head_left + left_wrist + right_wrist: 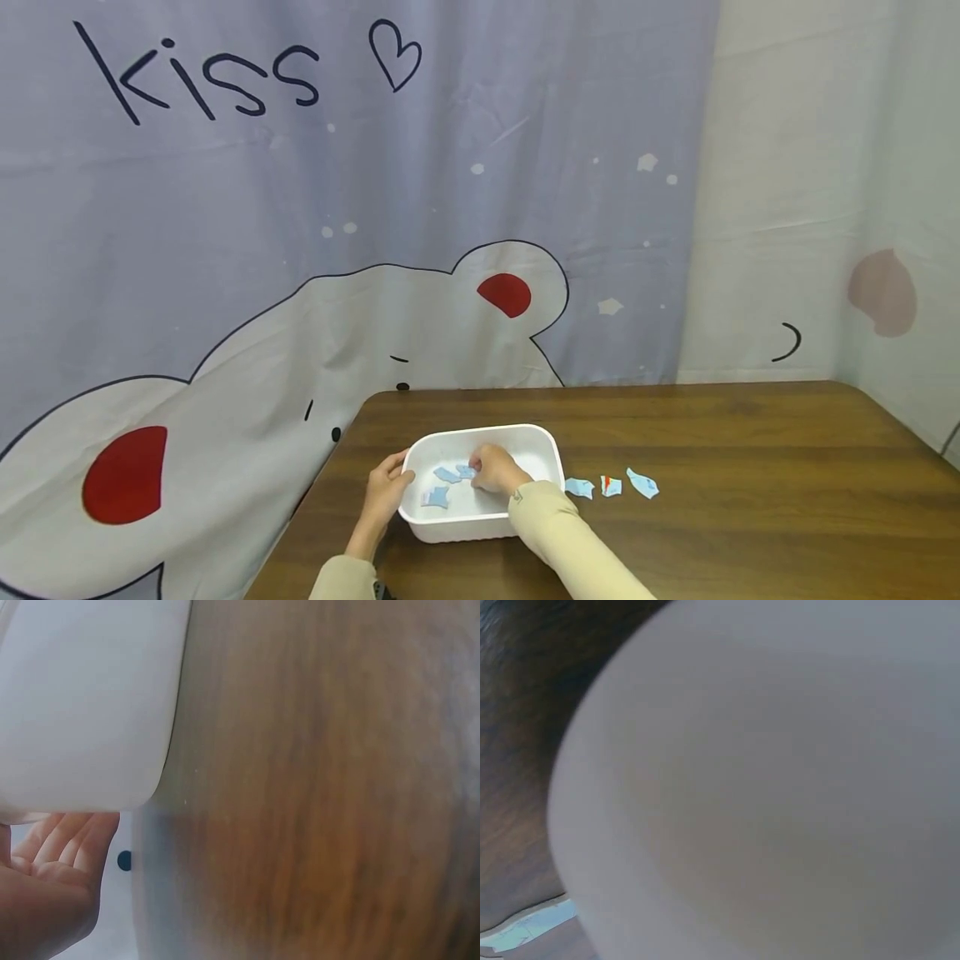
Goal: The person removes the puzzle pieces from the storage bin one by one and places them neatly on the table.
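Observation:
A white plastic basin (465, 531) stands on the table with several light-blue torn paper pieces inside. My left hand (386, 492) holds its left end, thumb at the rim; in the left wrist view the fingers (69, 844) lie along the end wall. Reaching over the near right rim, my right hand (497, 469) has its curled fingertips at a blue paper piece (466, 472) on the basin floor. Two more pieces lie left of it: a narrow piece (447, 474) and a squarish piece (435, 497). White basin wall (765, 787) fills most of the right wrist view.
On the brown wooden table (750, 500), right of the basin, lie three paper pieces in a row: a blue piece (579, 487), a piece with a red mark (611, 486) and a longer piece (642, 482). A printed curtain (600, 208) hangs behind the table.

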Motion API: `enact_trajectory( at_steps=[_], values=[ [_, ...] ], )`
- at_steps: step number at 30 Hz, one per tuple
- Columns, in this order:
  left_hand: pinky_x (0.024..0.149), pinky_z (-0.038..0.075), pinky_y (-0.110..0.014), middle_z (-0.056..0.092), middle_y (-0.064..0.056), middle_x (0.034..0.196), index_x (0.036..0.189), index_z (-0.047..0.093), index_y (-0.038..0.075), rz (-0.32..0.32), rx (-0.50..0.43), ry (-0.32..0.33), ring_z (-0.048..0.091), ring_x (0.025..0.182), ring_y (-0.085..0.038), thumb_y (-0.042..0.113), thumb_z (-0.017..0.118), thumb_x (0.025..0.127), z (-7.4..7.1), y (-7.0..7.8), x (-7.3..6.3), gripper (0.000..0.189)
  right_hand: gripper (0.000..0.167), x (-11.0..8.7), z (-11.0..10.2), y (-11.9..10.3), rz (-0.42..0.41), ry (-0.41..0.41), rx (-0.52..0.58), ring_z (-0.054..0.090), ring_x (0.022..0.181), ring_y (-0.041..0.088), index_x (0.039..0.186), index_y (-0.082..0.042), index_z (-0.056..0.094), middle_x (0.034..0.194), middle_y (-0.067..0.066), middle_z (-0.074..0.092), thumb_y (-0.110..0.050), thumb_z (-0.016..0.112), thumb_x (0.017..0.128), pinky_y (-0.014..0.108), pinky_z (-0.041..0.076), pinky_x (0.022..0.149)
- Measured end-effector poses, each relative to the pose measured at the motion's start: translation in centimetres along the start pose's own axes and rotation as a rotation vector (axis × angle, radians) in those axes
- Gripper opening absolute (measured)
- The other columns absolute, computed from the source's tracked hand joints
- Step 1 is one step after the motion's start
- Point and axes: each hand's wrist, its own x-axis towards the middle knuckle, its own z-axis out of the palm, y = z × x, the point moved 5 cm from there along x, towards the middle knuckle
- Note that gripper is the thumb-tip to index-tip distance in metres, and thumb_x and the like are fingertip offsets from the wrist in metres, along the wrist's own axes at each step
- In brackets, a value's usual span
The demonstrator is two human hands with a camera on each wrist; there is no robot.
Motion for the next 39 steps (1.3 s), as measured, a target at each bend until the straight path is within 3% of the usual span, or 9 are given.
enact_trajectory(
  at_steps=[6,14,20,27,39],
  values=[
    [0.077,0.058,-0.037,0.062,-0.035,0.12,0.131,0.053,-0.01,-0.012,0.006,0.003,0.068,0.101,-0.037,0.001,0.054,0.087,0.07,-0.17,0.1,0.046,0.023,-0.11,-0.04,-0.04,-0.01,-0.016,0.011,0.059,0.079,0.019,0.095,0.003,0.071,0.084,0.01,0.066,-0.001,0.077,0.073,0.03,0.05,0.077],
    [0.079,0.059,-0.039,0.061,-0.035,0.122,0.132,0.052,-0.01,-0.015,0.001,0.0,0.067,0.103,-0.038,0.001,0.054,0.088,-0.03,-0.26,0.25,0.045,0.016,-0.01,0.09,-0.07,-0.035,-0.002,-0.02,0.054,0.073,0.015,0.087,0.0,0.071,0.079,0.007,0.063,-0.003,0.078,0.073,0.026,0.046,0.07],
    [0.081,0.058,-0.04,0.06,-0.036,0.122,0.131,0.052,-0.011,-0.019,0.016,-0.002,0.067,0.105,-0.038,0.002,0.054,0.088,0.0,-0.33,0.36,0.045,0.008,0.05,0.01,0.11,0.013,0.002,-0.036,0.048,0.068,0.013,0.078,-0.003,0.068,0.071,0.002,0.058,0.0,0.075,0.073,0.025,0.044,0.066],
    [0.08,0.058,-0.039,0.06,-0.035,0.123,0.132,0.052,-0.01,-0.027,0.016,0.006,0.067,0.105,-0.038,0.002,0.054,0.088,0.0,-0.33,0.34,0.045,0.005,0.12,0.06,0.31,0.052,0.004,-0.072,0.052,0.067,0.015,0.075,-0.003,0.067,0.072,0.005,0.064,0.001,0.07,0.073,0.026,0.047,0.068],
    [0.079,0.059,-0.039,0.061,-0.035,0.122,0.132,0.053,-0.009,-0.034,0.025,0.012,0.067,0.104,-0.036,0.002,0.054,0.088,0.05,-0.44,0.33,0.045,0.005,-0.1,-0.47,0.33,0.078,0.014,-0.02,0.049,0.063,0.014,0.071,-0.002,0.067,0.068,0.005,0.063,-0.003,0.071,0.073,0.024,0.044,0.061]
  ],
)
